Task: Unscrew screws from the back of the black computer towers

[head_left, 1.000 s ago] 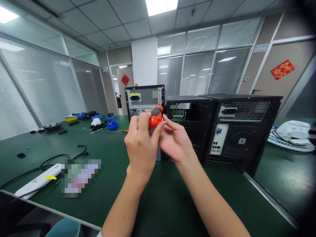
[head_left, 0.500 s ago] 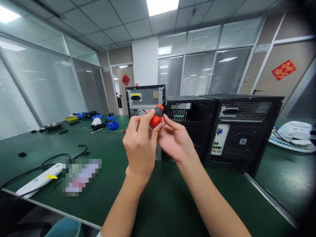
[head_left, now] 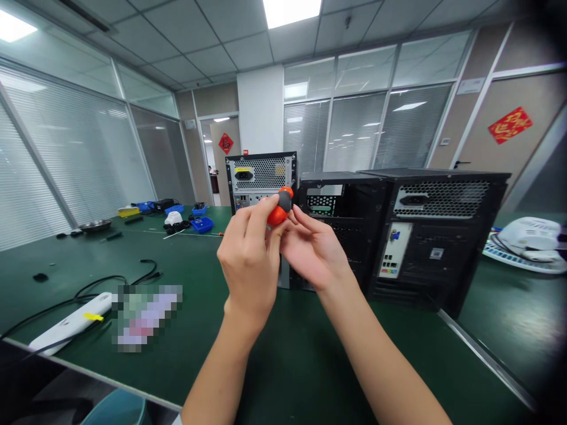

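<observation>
An orange-and-grey handle (head_left: 279, 215), rounded and bulbous like a screwdriver's, is raised in front of the computer cases. My left hand (head_left: 250, 254) pinches it between thumb and fingers; its grey middle band and orange end show above the fingertips. If it has a shaft, my hands hide it. Close against the handle's right side, my right hand (head_left: 316, 245) has its fingers gathered, and I cannot see what is between them. Directly behind both hands stands a computer case (head_left: 261, 167) with a mesh power supply back.
Two more black computer cases, one with an open bay (head_left: 361, 200) and one closed (head_left: 452, 233), stand to the right. At left lie a white power strip (head_left: 73, 324), black cables and blue trays (head_left: 202, 225). A white device (head_left: 529, 239) sits far right.
The handle has turned slightly in my left fingers. My left hand has shifted a little to the left, while my right hand has hardly moved.
</observation>
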### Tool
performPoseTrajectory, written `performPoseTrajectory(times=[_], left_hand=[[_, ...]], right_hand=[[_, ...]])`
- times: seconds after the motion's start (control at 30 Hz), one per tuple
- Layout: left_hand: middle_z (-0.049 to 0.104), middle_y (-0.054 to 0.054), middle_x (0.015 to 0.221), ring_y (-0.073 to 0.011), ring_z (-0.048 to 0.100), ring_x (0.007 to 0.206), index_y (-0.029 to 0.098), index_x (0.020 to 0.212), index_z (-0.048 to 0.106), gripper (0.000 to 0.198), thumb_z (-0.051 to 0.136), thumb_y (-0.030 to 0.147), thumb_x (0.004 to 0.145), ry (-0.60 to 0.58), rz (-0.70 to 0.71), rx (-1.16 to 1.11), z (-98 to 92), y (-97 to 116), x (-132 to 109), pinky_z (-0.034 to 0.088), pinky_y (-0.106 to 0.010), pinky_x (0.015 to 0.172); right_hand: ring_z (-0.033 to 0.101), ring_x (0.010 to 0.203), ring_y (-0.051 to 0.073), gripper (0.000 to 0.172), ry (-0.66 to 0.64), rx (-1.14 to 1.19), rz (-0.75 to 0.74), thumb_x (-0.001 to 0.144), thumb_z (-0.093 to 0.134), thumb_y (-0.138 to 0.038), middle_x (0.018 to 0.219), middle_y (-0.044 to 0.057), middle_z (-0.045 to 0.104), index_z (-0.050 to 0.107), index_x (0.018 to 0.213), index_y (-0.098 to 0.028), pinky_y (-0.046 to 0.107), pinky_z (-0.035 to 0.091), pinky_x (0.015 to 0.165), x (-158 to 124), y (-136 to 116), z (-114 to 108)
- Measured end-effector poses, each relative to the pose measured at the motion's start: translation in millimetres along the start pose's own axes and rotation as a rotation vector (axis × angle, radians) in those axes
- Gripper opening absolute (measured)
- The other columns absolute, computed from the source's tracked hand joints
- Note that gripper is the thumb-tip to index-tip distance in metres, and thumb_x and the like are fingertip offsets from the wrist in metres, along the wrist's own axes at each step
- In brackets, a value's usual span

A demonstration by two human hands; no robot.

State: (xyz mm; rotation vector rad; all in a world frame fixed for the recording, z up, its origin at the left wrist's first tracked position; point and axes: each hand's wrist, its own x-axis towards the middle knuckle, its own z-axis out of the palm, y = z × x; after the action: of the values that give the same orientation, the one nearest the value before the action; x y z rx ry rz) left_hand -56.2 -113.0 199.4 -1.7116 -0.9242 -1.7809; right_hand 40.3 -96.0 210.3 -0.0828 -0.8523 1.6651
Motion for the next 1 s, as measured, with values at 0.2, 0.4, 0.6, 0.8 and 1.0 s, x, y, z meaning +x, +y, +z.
performPoseTrajectory(times=[0.2, 0.4, 0.6, 0.8, 1.0], left_hand=[[0.066, -0.003, 0.103, -0.0137, 0.062, 0.088, 0.021, 0.107, 0.057, 0.026, 0.055, 0.018, 0.081, 0.003, -0.044, -0.032, -1.4, 0.7, 0.4, 0.05, -0.025, 0.076], [0.068, -0.001, 0.102, -0.0128, 0.064, 0.087, 0.022, 0.105, 0.059, 0.025, 0.056, 0.017, 0.08, 0.022, -0.038, -0.017, -2.4, 0.1, 0.1, 0.051, -0.023, 0.076], [0.069, 0.0, 0.102, -0.0118, 0.065, 0.089, 0.021, 0.1, 0.062, 0.022, 0.057, 0.013, 0.08, 0.034, 0.019, -0.062, -3.7, -0.4, 1.5, 0.053, -0.021, 0.075], [0.07, -0.002, 0.101, -0.0129, 0.066, 0.091, 0.019, 0.096, 0.064, 0.021, 0.055, 0.01, 0.08, 0.014, 0.093, -0.071, -5.4, -4.6, 2.7, 0.054, -0.022, 0.075], [0.07, -0.002, 0.101, -0.013, 0.065, 0.093, 0.019, 0.096, 0.065, 0.023, 0.051, 0.007, 0.081, -0.06, 0.201, -0.068, -9.3, -7.5, 4.4, 0.054, -0.023, 0.078]], right_hand=[[0.061, 0.091, 0.016, 0.023, 0.008, -0.015, -0.001, 0.087, 0.042, -0.019, 0.079, 0.002, 0.069, 0.064, 0.079, -0.018, 0.037, 0.045, 0.092, 0.5, 0.4, -2.6], [0.06, 0.086, 0.017, 0.013, 0.025, -0.037, -0.005, 0.082, 0.051, -0.023, 0.079, 0.001, 0.068, 0.064, 0.08, -0.02, 0.038, 0.046, 0.088, 1.0, -0.7, -3.2], [0.059, 0.074, 0.013, 0.013, 0.036, -0.025, 0.0, 0.082, 0.056, -0.029, 0.077, 0.0, 0.066, 0.064, 0.083, -0.02, 0.034, 0.047, 0.084, 2.0, 0.0, -5.1], [0.057, 0.066, 0.012, 0.017, 0.085, -0.048, 0.058, 0.08, 0.058, -0.034, 0.071, 0.0, 0.065, 0.063, 0.081, -0.019, 0.033, 0.048, 0.078, 2.3, 0.2, -2.7], [0.053, 0.06, 0.01, 0.02, 0.113, -0.019, 0.077, 0.078, 0.061, -0.039, 0.066, -0.003, 0.062, 0.063, 0.073, -0.019, 0.031, 0.047, 0.073, 3.5, -1.2, -0.3]])
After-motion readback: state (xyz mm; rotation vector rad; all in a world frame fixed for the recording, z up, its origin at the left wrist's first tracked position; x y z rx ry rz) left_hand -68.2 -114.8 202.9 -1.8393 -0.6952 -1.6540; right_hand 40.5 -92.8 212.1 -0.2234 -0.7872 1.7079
